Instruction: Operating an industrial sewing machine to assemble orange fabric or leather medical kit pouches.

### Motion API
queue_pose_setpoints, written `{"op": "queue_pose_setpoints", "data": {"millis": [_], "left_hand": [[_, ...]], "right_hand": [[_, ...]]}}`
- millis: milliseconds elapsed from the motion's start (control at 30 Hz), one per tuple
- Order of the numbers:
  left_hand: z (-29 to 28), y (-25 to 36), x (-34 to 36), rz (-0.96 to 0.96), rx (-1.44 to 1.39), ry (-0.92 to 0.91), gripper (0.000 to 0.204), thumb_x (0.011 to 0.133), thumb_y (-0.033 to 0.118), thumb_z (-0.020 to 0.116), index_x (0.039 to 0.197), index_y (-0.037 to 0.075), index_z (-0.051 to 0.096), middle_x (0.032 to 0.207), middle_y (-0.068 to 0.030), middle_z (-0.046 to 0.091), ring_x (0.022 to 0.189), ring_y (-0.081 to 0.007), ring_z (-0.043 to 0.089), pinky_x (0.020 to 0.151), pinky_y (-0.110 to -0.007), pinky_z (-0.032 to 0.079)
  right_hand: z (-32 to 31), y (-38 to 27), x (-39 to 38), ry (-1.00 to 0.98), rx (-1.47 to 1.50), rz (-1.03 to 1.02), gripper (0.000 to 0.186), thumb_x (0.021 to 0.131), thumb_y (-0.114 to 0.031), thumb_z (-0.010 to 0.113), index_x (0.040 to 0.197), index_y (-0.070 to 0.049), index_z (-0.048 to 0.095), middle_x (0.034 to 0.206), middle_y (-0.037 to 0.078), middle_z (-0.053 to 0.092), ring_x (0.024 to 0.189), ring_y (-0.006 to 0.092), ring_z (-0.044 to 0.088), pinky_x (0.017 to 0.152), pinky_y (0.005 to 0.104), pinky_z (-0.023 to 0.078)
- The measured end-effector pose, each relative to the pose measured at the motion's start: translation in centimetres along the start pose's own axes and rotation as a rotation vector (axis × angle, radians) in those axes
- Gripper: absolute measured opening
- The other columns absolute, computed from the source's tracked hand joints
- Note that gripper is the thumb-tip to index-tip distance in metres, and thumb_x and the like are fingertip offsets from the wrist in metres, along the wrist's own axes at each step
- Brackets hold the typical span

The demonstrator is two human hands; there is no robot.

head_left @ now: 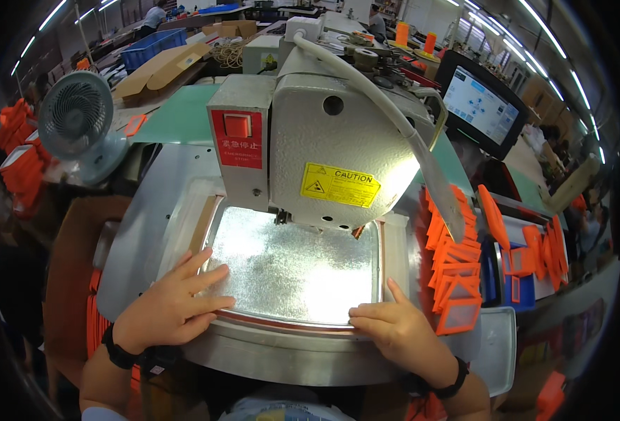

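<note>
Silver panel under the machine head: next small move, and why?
Probably a light press on the silver panel with both hands: the left hand spreads over its near-left corner, the right hand is at its near-right corner, and this view can't settle whether it lies fully flat.

- Eleven o'clock: red label (242, 158), white lettering, on the grey machine (299, 140).
- One o'clock: yellow warning label (339, 184), black lettering, same machine.
- Two o'clock: screen (480, 105), lettering too small to read.
</note>
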State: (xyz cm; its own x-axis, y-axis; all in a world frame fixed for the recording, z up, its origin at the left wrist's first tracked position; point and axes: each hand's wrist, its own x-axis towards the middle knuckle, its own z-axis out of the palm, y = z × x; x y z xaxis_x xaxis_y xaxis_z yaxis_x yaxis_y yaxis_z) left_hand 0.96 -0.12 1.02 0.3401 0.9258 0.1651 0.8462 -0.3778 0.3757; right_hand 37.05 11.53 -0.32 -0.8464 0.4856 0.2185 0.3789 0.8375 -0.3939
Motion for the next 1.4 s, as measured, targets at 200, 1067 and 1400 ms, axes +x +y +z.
{"op": "queue_pose_setpoints", "data": {"millis": [200, 1067, 1400], "left_hand": [[-1.0, -0.1, 3.8, 0.068, 0.145, -0.223, 0.027, 0.082, 0.020, 0.075, 0.106, 0.008, 0.071, 0.117, -0.0128, 0.064, 0.116, -0.0341, 0.057, 0.100, -0.048, 0.045], [1.3, -3.3, 16.0, 0.183, -0.070, -0.535, 0.060, 0.083, 0.047, 0.076, 0.119, 0.008, 0.047, 0.101, -0.0145, 0.062, 0.088, -0.0299, 0.067, 0.078, -0.041, 0.051], [1.8, -0.9, 13.5, 0.318, 0.139, -0.191, 0.061, 0.080, 0.030, 0.079, 0.129, 0.001, 0.055, 0.133, -0.0197, 0.056, 0.120, -0.0363, 0.057, 0.102, -0.043, 0.045]], "right_hand": [[-0.9, -0.3, 0.4, -0.059, -0.112, -0.033, 0.017, 0.087, -0.011, 0.066, 0.101, -0.008, 0.074, 0.109, 0.004, 0.074, 0.098, 0.0173, 0.071, 0.114, 0.0562, 0.037], [-0.6, -0.2, 0.2, -0.029, -0.041, -0.022, 0.019, 0.083, -0.007, 0.066, 0.100, -0.008, 0.074, 0.108, 0.003, 0.074, 0.100, 0.0187, 0.071, 0.111, 0.0543, 0.042], [-0.3, -0.1, -0.1, -0.019, -0.018, -0.001, 0.019, 0.085, -0.009, 0.063, 0.102, -0.004, 0.071, 0.109, 0.006, 0.073, 0.100, 0.0221, 0.070, 0.105, 0.0489, 0.049]]}}
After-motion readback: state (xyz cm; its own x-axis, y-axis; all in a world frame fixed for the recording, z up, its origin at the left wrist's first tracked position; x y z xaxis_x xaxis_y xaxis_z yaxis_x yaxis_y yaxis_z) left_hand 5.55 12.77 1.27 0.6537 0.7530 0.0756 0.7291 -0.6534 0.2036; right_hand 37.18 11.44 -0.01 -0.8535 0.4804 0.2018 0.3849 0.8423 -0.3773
